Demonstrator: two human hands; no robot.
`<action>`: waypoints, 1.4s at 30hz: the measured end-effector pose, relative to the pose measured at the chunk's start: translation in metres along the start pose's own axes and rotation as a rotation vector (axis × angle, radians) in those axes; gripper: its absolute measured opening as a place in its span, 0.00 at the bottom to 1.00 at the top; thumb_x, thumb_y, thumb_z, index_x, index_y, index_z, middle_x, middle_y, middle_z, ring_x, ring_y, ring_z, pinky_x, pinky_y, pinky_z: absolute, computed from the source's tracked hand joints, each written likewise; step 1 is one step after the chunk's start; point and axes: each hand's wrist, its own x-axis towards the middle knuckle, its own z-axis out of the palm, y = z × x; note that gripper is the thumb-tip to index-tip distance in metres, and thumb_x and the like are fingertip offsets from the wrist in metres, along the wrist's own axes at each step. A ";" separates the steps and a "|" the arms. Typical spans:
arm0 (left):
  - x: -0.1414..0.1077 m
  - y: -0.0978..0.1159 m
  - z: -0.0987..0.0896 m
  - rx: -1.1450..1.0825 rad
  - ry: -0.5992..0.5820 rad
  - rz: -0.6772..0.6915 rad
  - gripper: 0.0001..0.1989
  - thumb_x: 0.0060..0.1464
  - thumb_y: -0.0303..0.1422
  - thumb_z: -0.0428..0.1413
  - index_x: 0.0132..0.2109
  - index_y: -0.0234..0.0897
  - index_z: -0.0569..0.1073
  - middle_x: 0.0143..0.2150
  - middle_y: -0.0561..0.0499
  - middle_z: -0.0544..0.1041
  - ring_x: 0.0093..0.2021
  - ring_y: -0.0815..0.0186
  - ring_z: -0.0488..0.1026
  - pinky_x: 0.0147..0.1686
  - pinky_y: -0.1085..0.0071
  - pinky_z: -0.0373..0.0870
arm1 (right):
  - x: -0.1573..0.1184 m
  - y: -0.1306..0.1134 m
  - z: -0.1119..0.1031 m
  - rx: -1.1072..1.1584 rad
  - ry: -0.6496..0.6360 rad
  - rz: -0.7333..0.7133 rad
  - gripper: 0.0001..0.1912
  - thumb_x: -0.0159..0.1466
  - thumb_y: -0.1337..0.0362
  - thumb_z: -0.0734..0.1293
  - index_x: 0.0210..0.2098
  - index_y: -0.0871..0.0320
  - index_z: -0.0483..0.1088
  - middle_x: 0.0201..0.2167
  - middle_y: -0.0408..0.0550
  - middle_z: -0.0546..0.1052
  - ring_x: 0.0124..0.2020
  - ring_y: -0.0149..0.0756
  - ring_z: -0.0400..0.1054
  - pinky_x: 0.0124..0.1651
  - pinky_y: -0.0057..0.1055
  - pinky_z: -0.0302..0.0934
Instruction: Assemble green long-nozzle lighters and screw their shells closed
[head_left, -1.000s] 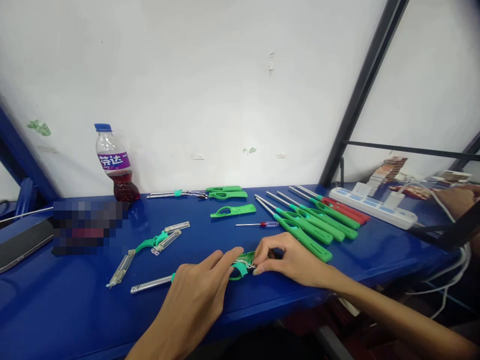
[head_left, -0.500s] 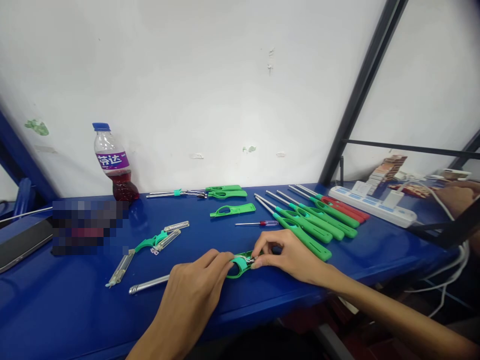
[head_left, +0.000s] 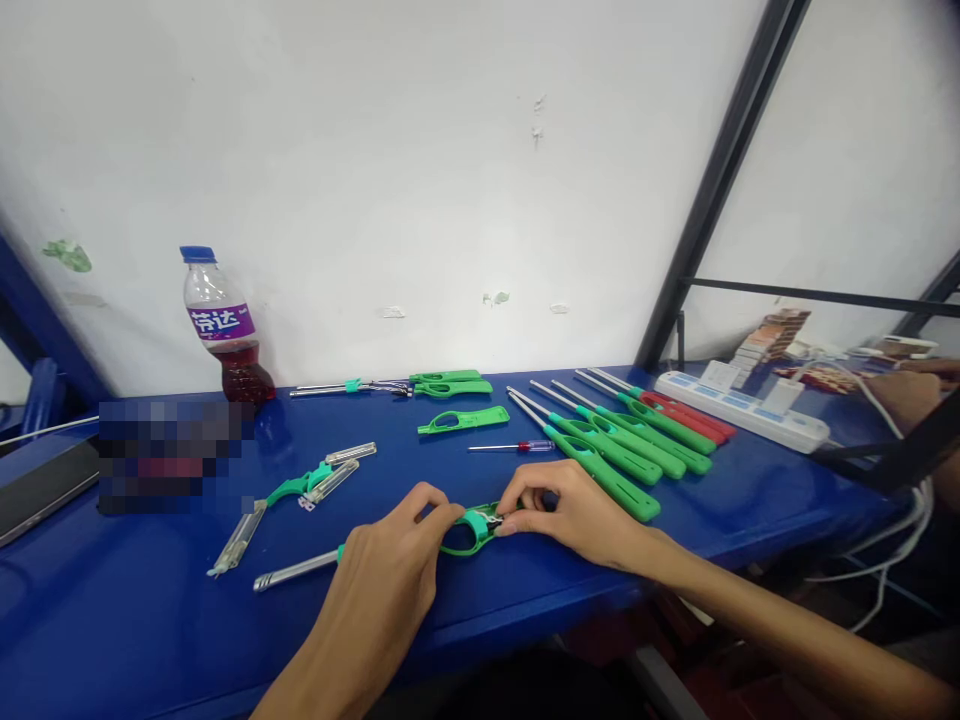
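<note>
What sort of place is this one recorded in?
Probably an indoor workbench, perhaps in a small workshop: a blue tabletop bearing an opened green handle with its insides exposed, a screwdriver and a power strip.

A long-necked lighter (head_left: 478,527) lies on its side on the desk (head_left: 150,630), at 6 o'clock from the view's middle. Its green plastic handle (head_left: 461,553) is open on top, baring the inside, with a finger loop near the middle. A teal trigger (head_left: 472,521) sits across that loop, and a thin pale wire (head_left: 492,519) shows at its 3 o'clock side. The silver tube (head_left: 300,571) points between 8 and 9 o'clock, its tip slotted, a teal collar (head_left: 340,552) at its base. The handle's far end is hidden.
</note>
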 end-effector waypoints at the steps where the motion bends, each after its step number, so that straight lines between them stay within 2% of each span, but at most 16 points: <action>1: 0.000 0.000 0.000 0.001 -0.005 -0.001 0.24 0.64 0.17 0.47 0.51 0.45 0.82 0.45 0.53 0.83 0.30 0.65 0.82 0.21 0.74 0.62 | 0.000 0.001 0.000 -0.007 0.002 -0.004 0.17 0.63 0.49 0.79 0.34 0.57 0.82 0.25 0.41 0.76 0.25 0.30 0.65 0.30 0.28 0.58; 8: 0.002 0.000 0.001 0.006 -0.023 0.009 0.23 0.64 0.17 0.48 0.52 0.45 0.81 0.46 0.52 0.83 0.31 0.65 0.82 0.21 0.75 0.62 | -0.001 0.000 0.000 -0.050 0.012 -0.034 0.14 0.65 0.52 0.78 0.35 0.57 0.82 0.27 0.42 0.78 0.26 0.30 0.66 0.30 0.28 0.59; 14: 0.002 0.001 -0.001 0.038 -0.037 0.001 0.24 0.63 0.17 0.46 0.52 0.44 0.81 0.45 0.52 0.82 0.28 0.65 0.81 0.20 0.74 0.62 | -0.002 -0.001 0.000 -0.088 0.010 -0.079 0.12 0.66 0.54 0.77 0.35 0.57 0.82 0.27 0.41 0.77 0.25 0.29 0.66 0.30 0.27 0.59; 26: 0.002 0.002 -0.001 0.068 -0.072 -0.024 0.24 0.63 0.17 0.46 0.52 0.44 0.81 0.47 0.51 0.82 0.31 0.62 0.83 0.20 0.72 0.66 | -0.003 -0.002 0.000 -0.138 -0.004 -0.117 0.08 0.67 0.58 0.76 0.39 0.56 0.82 0.32 0.43 0.81 0.27 0.30 0.68 0.32 0.27 0.62; 29: 0.002 0.003 -0.002 0.022 -0.064 -0.040 0.23 0.64 0.18 0.46 0.52 0.44 0.81 0.47 0.51 0.82 0.34 0.61 0.84 0.23 0.72 0.69 | -0.002 -0.002 0.000 -0.145 -0.006 -0.115 0.07 0.67 0.59 0.76 0.39 0.56 0.82 0.32 0.43 0.81 0.27 0.29 0.68 0.33 0.26 0.63; 37: 0.001 0.002 -0.001 -0.072 -0.019 -0.031 0.23 0.66 0.19 0.45 0.52 0.45 0.81 0.46 0.52 0.84 0.38 0.61 0.85 0.30 0.71 0.75 | -0.001 -0.002 0.000 -0.151 0.009 -0.100 0.08 0.67 0.58 0.76 0.37 0.56 0.81 0.31 0.42 0.81 0.27 0.29 0.69 0.33 0.26 0.63; 42: 0.003 0.002 -0.003 -0.050 -0.018 -0.012 0.26 0.64 0.17 0.43 0.53 0.46 0.80 0.47 0.53 0.84 0.36 0.62 0.85 0.25 0.72 0.71 | -0.002 -0.002 0.001 -0.162 0.025 -0.088 0.10 0.67 0.56 0.77 0.37 0.56 0.82 0.30 0.42 0.82 0.26 0.30 0.69 0.32 0.27 0.62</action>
